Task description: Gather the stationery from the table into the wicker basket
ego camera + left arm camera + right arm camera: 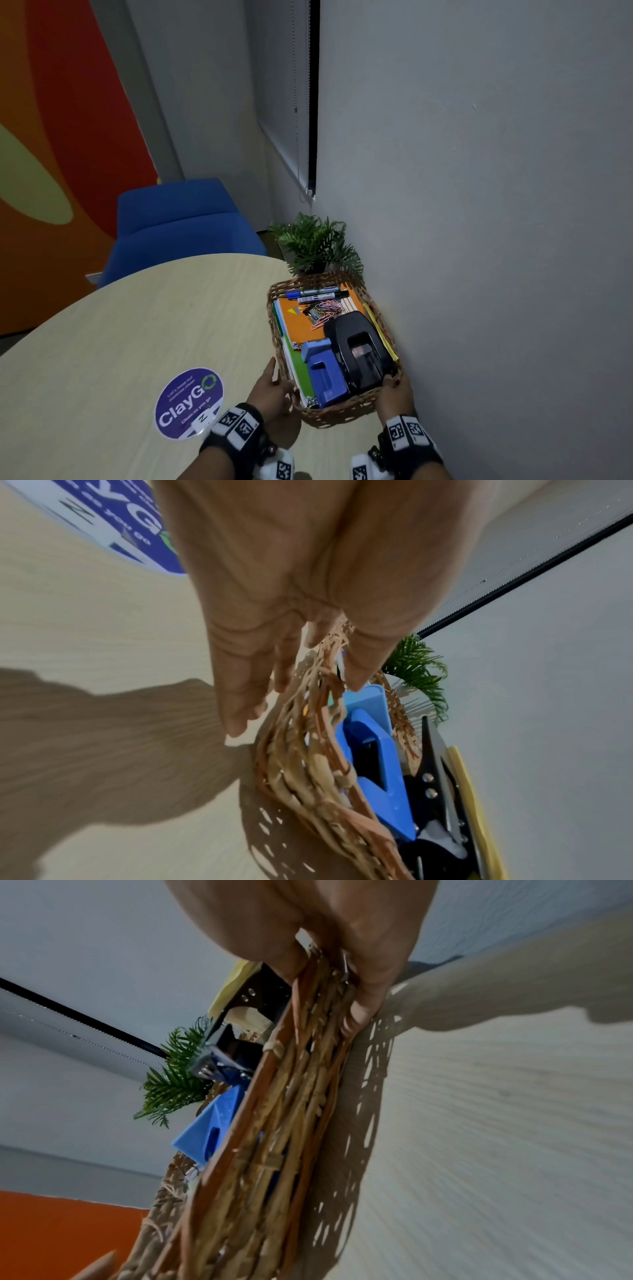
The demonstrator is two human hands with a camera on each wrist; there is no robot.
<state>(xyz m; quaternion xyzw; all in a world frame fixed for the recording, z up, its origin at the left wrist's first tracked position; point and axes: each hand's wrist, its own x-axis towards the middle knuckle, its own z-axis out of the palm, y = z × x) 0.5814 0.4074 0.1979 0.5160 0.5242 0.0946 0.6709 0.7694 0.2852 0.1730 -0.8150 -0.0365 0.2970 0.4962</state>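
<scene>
The wicker basket (329,416) sits at the table's right side, close to the wall. It holds an orange notebook (294,325), markers (318,294), coloured paper clips (325,310), a black hole punch (359,349), a blue stapler-like tool (325,373) and a yellow strip (378,325). My left hand (279,380) pinches the basket's near left corner, thumb inside the rim and fingers outside, as the left wrist view shows on the basket (308,764). My right hand (394,383) pinches the near right corner of the basket (274,1150) the same way.
The pale wood table (137,325) carries a round purple sticker (188,402) left of my left wrist. A small green plant (315,243) stands just behind the basket. A grey wall (496,274) runs along the right; a blue chair (178,219) is beyond the table.
</scene>
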